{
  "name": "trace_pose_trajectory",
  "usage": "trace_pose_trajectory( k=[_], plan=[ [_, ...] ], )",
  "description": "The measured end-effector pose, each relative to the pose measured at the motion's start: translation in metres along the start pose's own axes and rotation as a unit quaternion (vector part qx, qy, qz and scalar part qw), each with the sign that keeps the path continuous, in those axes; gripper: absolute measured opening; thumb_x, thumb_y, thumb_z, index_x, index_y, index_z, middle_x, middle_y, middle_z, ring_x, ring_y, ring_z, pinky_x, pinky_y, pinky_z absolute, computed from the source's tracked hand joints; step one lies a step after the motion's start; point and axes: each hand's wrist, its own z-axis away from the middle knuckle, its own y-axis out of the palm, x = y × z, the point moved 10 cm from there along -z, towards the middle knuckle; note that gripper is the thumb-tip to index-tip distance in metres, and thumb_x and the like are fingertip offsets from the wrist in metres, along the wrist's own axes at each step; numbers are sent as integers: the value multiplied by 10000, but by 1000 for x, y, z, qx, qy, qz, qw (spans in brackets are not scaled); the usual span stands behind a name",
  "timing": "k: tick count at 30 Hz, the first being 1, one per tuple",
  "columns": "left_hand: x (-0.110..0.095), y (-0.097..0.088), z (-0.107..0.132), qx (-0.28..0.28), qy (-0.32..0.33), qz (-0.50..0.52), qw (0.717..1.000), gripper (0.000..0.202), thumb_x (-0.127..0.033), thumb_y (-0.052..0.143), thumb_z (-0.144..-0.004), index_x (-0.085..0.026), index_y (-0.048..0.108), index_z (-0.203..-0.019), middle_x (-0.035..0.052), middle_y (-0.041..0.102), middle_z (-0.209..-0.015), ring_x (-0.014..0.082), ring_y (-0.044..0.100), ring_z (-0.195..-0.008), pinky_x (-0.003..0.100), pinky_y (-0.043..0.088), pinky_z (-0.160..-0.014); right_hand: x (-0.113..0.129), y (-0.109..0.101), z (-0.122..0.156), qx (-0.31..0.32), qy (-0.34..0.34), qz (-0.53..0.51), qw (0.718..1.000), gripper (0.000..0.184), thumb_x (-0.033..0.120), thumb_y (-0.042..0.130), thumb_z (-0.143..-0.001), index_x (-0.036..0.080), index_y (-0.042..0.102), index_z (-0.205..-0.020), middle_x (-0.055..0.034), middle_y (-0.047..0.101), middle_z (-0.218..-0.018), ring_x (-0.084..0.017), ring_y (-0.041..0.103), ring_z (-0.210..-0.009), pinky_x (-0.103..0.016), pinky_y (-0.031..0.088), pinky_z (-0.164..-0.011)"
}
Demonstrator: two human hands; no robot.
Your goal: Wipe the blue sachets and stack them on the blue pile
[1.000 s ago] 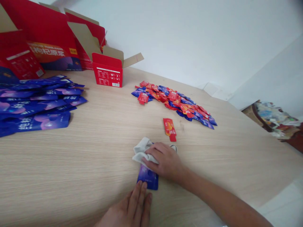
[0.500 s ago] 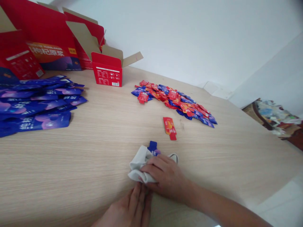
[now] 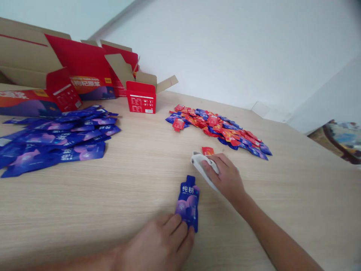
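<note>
While the left hand (image 3: pixel 160 244) lies flat at the bottom middle of the frame, fingers together and stretched out, its fingertips press on the near end of a blue pouch (image 3: pixel 188 199). The pouch lies flat on the wooden table (image 3: pixel 126 180) around the centre of the picture, with its narrow neck pointing away.

Just up and to the right of it, the right hand (image 3: pixel 227 175) comes in from the lower right corner. Its fingers are curled over a bunched white cloth (image 3: pixel 201 163) held down on the tabletop. A small red packet (image 3: pixel 208 151) peeks out at the cloth's far edge.

Farther back, right of centre, lies a heap of red and blue packets (image 3: pixel 222 128). A spread of larger blue pouches (image 3: pixel 62 137) fills the left side. Open red boxes (image 3: pixel 141 98) stand behind it in the upper left.
</note>
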Motion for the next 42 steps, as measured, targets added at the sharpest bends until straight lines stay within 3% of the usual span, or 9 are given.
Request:
trace_pose_trajectory(
  k=[3, 9, 14, 20, 25, 30, 35, 39, 42],
  plan=[
    [12, -7, -9, -15, -21, 41, 999, 548, -612, 506, -1005, -178, 616, -1322, 62, 716, -1232, 248, 643, -1152, 375, 539, -968, -5, -4, 11, 4, 19, -21, 1000, 273, 413, 540, -1062, 194, 680, -1145, -98, 703, -1093, -241, 677, -1021, -380, 526, -935],
    [34, 9, -14, 48, -89, 100, 990, 762, -713, 596, -909, -192, 538, -1462, 101, 585, -1458, 315, 564, -1293, 478, 530, -1080, -29, -4, 16, 14, 84, -41, 996, 345, 500, 504, -1060, 210, 685, -1109, -100, 703, -1066, -259, 685, -1003, -387, 534, -891],
    [43, 8, -22, 60, -124, 67, 988, 777, -524, 802, -834, -103, 559, -1440, 151, 643, -1348, 312, 626, -1207, 456, 581, -1027, -40, -8, 13, 23, 102, -55, 993, 357, 504, 482, -1064, 220, 694, -1102, -92, 707, -1050, -252, 693, -986, -378, 535, -889],
    [41, 1, -32, 18, -86, -38, 995, 636, -411, 765, -896, -45, 587, -1385, 154, 722, -1215, 294, 704, -1065, 426, 639, -918, -39, -7, 14, 30, 97, -74, 992, 361, 508, 481, -1064, 223, 694, -1125, -83, 709, -1051, -240, 698, -980, -366, 541, -882],
    [33, -10, -22, -77, 5, -123, 989, 432, -232, 548, -1021, -22, 539, -1398, 169, 741, -1219, 262, 743, -1016, 382, 653, -854, -40, -6, 14, 38, 98, -82, 991, 361, 506, 477, -1065, 221, 692, -1119, -83, 703, -1061, -234, 690, -979, -365, 539, -872],
    [65, -25, -16, -124, -49, 44, 990, 324, -182, 487, -1044, -167, 578, -1354, 42, 771, -1056, 150, 753, -862, 251, 628, -780, -43, -7, 14, 41, 97, -73, 992, 347, 486, 485, -1067, 217, 693, -1139, -78, 697, -1049, -232, 682, -972, -370, 524, -880],
    [117, -11, -12, -129, -262, 329, 898, 218, -308, 553, -996, -207, 703, -1119, -20, 737, -822, 113, 696, -696, 179, 563, -619, -46, -12, 13, 29, 93, -70, 993, 341, 477, 493, -1067, 205, 691, -1118, -76, 695, -1041, -236, 679, -995, -367, 520, -898],
    [122, 14, -9, -93, -340, 473, 808, 263, -382, 610, -962, -171, 690, -1096, -5, 729, -800, 133, 689, -678, 227, 578, -626, -52, -18, 12, 17, 98, -65, 993, 350, 493, 493, -1061, 214, 695, -1124, -77, 706, -1042, -238, 687, -975, -374, 533, -887],
    [119, 27, -6, -62, -349, 529, 771, 304, -418, 607, -970, -170, 667, -1134, 14, 741, -868, 156, 718, -727, 262, 601, -646, -56, -21, 11, 12, 100, -63, 993, 359, 493, 488, -1060, 212, 700, -1130, -84, 710, -1045, -241, 690, -979, -379, 537, -892]
  ],
)
